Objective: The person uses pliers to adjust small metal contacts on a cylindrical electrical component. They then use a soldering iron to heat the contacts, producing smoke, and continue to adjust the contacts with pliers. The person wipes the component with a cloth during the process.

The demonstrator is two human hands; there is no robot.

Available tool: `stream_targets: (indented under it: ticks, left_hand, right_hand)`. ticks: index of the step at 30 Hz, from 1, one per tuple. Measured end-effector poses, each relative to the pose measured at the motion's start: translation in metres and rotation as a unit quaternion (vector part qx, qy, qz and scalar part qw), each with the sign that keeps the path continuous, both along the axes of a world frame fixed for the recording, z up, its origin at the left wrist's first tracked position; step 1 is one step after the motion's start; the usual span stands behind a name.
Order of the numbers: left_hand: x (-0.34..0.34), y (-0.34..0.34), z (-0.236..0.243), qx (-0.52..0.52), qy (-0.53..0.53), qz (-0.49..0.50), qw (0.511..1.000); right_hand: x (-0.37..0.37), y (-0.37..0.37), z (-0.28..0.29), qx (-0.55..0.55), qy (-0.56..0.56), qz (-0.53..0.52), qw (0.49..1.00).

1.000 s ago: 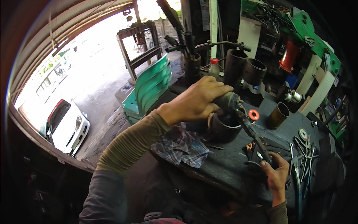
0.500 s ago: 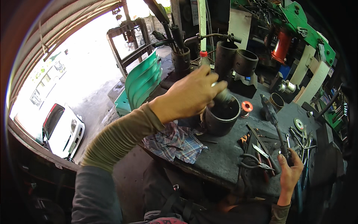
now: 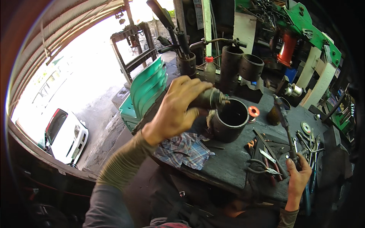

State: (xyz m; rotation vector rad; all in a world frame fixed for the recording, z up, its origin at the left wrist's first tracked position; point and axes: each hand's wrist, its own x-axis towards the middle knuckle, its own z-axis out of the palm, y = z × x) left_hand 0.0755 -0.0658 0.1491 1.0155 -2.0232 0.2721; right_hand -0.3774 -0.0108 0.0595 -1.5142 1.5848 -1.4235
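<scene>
My left hand [image 3: 175, 104] is closed around a dark cylindrical can [image 3: 207, 98]. The can lies tilted nearly sideways, its narrow metallic end pointing toward a black open cylinder [image 3: 229, 125] on the bench. My fingers hide part of it, so its exact kind is unclear. At the right, my right hand [image 3: 297, 176] grips the handle of a thin-shafted tool [image 3: 286, 131] with a chunky dark head, held upright. That head is in front of a small dark cup [image 3: 274, 117]. A checked cloth [image 3: 186, 152] lies below my left hand.
Pliers [image 3: 266, 170], a file and wrenches [image 3: 313, 146] spread across the right of the bench [image 3: 224, 167]. A red spool [image 3: 253, 111] stands beside the black cylinder. Behind are a red-capped bottle [image 3: 209, 70] and tall dark tubes [image 3: 230, 62]. Stacked green chairs [image 3: 146, 85] stand left.
My left hand has come down and left, with the can swung to nearly sideways and its end nearer the black cylinder's rim. My right hand keeps its hold on the tool, almost unmoved.
</scene>
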Motion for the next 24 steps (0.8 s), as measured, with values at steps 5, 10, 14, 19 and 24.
stream_targets:
  ticks: [5, 10, 14, 19, 24]
  left_hand:
    - [-0.016, 0.045, -0.041, 0.012, 0.156, -0.049, 0.986]
    - [-0.024, 0.068, -0.093, 0.081, 0.301, -0.095, 0.945]
    - [-0.029, 0.079, -0.112, 0.166, 0.390, -0.151, 0.893]
    - [-0.024, 0.084, -0.132, 0.196, 0.388, -0.192, 0.880]
    - [-0.031, 0.089, -0.136, 0.241, 0.454, -0.233, 0.826]
  right_hand:
    - [0.003, -0.003, -0.003, 0.012, -0.050, 0.008, 0.999]
    - [0.010, -0.010, -0.005, 0.027, -0.047, 0.016, 0.998]
    - [0.010, -0.008, -0.005, 0.021, -0.069, -0.005, 0.997]
    - [0.010, -0.012, -0.009, 0.034, -0.039, -0.003, 0.999]
    - [0.006, -0.014, -0.013, 0.051, -0.045, 0.005, 0.998]
